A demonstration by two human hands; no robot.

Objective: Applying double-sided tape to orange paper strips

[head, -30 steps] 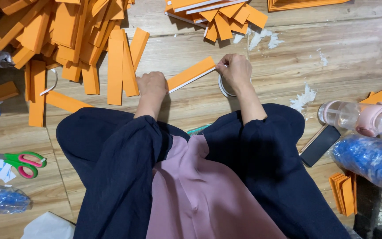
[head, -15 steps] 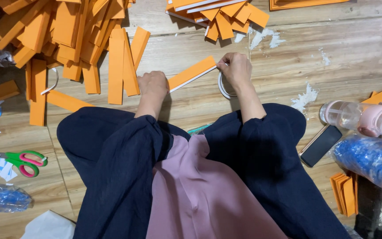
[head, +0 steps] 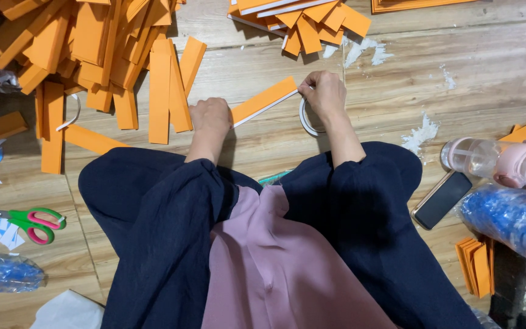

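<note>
1. the wooden floor [head: 494, 79] fills the view; the person sits on it in dark blue sleeves and a mauve garment, which hide the floor below the hands.
2. a big heap of orange strips [head: 92, 49] lies at upper left, spilling toward the left hand; a smaller orange pile [head: 312, 21] lies at the top, just above the right hand.
3. a blue plastic-wrapped bundle [head: 509, 219] lies at the right edge, with a clear bottle with a pink cap [head: 497, 161] above it; what the bottle holds cannot be told.
4. a dark phone [head: 441, 199] lies beside the bundle, and green-and-pink scissors [head: 28, 220] lie at left, well apart from the hands.
5. the orange strip [head: 263, 100] being worked lies tilted on the floor between the hands, a white band along its lower edge.
6. the left hand [head: 209, 117] is curled into a loose fist, pressing on the strip's lower end.
7. the right hand [head: 322, 94] pinches the strip's upper end, fingers closed on it.
8. a white tape roll [head: 305, 119] lies partly under the right hand.
</note>
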